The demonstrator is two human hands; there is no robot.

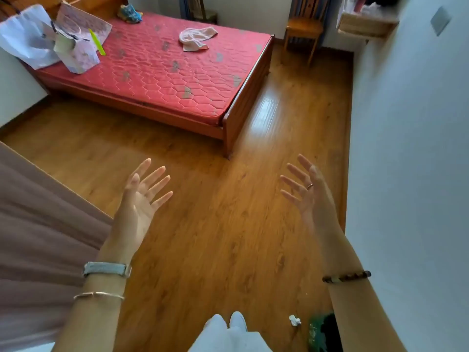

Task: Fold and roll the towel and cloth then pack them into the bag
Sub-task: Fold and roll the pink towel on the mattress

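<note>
Nothing folded yet: both hands empty, well short of the bed

The crumpled pale pink towel (196, 38) lies loose and unfolded near the middle of the red quilted mattress (162, 80), and a bunched blue and yellow cloth (129, 13) sits further back near the head end; from this far I cannot be sure what it is. The pale patterned paper bag (76, 50) stands at the left end of the mattress, beside a white plastic bag (24, 38). The left hand (142, 196) and the right hand (308, 191) are both raised over the wooden plank floor (215, 224), fingers spread apart, holding nothing. By my reading every step remains: folding, rolling and packing
</note>
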